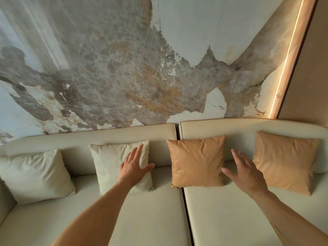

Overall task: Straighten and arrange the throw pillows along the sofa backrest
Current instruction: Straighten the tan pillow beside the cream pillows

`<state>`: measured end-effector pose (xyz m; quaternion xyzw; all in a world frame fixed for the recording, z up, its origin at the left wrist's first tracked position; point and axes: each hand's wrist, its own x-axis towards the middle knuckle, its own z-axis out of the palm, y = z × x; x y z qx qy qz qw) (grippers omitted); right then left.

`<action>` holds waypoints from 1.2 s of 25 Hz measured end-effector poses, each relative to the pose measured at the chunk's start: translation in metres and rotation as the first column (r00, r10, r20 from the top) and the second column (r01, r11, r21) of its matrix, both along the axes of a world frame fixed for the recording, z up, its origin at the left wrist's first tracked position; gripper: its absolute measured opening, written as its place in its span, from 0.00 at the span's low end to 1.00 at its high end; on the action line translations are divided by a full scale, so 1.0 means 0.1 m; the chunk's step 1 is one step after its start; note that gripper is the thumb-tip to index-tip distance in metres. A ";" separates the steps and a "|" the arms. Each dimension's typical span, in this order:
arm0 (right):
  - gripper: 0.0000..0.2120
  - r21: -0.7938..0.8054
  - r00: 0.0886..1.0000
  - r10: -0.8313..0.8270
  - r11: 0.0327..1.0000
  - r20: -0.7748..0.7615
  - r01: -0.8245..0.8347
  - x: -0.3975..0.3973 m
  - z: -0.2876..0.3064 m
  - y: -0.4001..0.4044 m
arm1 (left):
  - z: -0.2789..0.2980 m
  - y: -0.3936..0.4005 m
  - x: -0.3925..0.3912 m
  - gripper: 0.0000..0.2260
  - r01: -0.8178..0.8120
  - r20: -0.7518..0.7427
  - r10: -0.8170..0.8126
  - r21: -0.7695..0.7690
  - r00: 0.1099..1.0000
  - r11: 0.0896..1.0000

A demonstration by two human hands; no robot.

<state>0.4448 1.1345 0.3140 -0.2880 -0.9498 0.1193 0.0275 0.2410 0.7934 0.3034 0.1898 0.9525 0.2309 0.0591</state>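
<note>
Several throw pillows lean upright against the cream sofa backrest (124,134). From the left: a cream pillow (33,174), a second cream pillow (110,164), a tan pillow (197,160), and another tan pillow (285,160). My left hand (134,166) is open with fingers spread, in front of the right part of the second cream pillow. My right hand (245,171) is open too, hovering in the gap between the two tan pillows, its thumb near the right edge of the middle tan pillow. Neither hand holds anything.
The sofa seat (150,210) has two cushions split by a dark seam (186,210). Behind the backrest rises a marble-patterned wall (124,68), with a lit vertical strip (284,68) and a tan panel (310,77) at the right.
</note>
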 end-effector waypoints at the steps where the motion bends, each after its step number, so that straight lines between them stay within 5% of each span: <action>1: 0.43 0.006 1.000 -0.002 1.000 0.004 0.002 -0.03 0.00 0.02 | -0.03 0.02 -0.02 0.41 0.006 0.004 -0.006 0.001 1.000 1.000; 11: 0.42 -0.012 0.999 0.003 1.000 0.035 -0.002 -0.35 0.01 0.14 | -0.16 0.11 -0.47 0.42 0.003 0.040 -0.003 -0.006 0.999 1.000; 20: 0.41 -0.089 0.996 0.087 0.992 0.030 -0.084 -0.53 -0.10 1.18 | -0.36 0.96 -0.34 0.43 -0.120 0.115 0.116 0.030 0.987 0.992; 30: 0.42 -0.394 0.988 0.106 0.917 0.115 -0.053 -0.90 -1.34 2.31 | -1.48 1.78 -0.29 0.43 -0.308 0.277 0.300 -0.015 0.913 0.951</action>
